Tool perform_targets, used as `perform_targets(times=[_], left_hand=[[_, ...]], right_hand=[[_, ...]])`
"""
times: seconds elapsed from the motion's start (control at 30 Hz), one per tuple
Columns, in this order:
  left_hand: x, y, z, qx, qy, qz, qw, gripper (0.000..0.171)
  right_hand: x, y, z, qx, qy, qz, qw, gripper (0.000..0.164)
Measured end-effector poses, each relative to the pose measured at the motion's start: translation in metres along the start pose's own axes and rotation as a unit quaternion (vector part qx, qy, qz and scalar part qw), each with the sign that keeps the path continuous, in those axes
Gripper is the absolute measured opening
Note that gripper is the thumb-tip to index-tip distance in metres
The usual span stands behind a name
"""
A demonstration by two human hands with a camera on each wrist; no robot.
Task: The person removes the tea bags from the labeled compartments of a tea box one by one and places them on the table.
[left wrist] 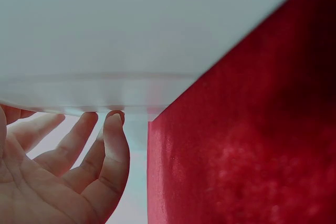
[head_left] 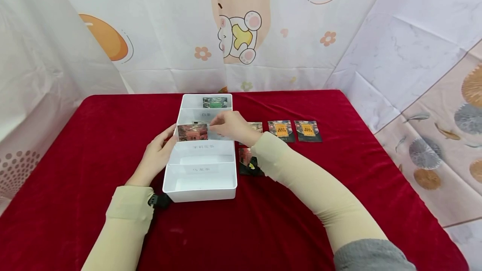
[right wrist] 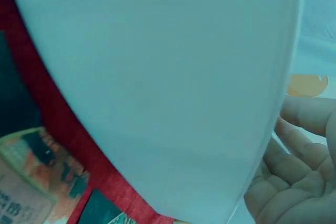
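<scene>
A long white divided box (head_left: 200, 196) stands on the table, with labelled dividers. In one middle compartment is a red-printed packet (head_left: 193, 132), its label facing up. My left hand (head_left: 155, 156) is at the box's left side. Its lightly bent fingers touch the rim (left wrist: 110, 109) in the left wrist view. Over the same compartment, my right hand (head_left: 232, 125) has bent fingers close by the packet's right edge. In the right wrist view the box wall (right wrist: 157, 87) hides the fingertips, and I cannot tell whether they pinch anything.
A green-printed packet (head_left: 215, 102) lies in the far compartment. Right of the box are two yellow-labelled packets (head_left: 280, 131) (head_left: 308, 131), another packet (head_left: 256, 126) partly behind the right hand, and a red-printed packet (head_left: 245, 160) by the wrist. A red cloth (head_left: 113, 137) covers the table.
</scene>
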State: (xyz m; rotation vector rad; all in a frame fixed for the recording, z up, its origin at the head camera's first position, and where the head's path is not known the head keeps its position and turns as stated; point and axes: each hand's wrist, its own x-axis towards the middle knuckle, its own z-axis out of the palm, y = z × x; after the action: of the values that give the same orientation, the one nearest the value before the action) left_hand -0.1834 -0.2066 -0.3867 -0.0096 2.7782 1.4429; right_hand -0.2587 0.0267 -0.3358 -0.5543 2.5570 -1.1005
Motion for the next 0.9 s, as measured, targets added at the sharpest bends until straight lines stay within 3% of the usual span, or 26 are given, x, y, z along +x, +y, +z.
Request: perform_targets(times=[0.27,0.43,0.9], left_hand=[[0.0,-0.001,0.0,0.0,0.0,0.006,1.0,0.055],[0.001,-0.001,0.001,0.002,0.0,0.003,1.0,0.055],[0.001,0.001,0.0,-0.001,-0.001,-0.002,1.0,0.054]], right_hand=[[0.012,-0.01,0.012,-0.088,-0.026,0.009,0.996,0.028],[0.013,-0.011,0.02,-0.078,-0.029,0.006,0.997,0.025],[0.012,-0.006,0.035,-0.061,0.022,-0.008,0.998,0.016]])
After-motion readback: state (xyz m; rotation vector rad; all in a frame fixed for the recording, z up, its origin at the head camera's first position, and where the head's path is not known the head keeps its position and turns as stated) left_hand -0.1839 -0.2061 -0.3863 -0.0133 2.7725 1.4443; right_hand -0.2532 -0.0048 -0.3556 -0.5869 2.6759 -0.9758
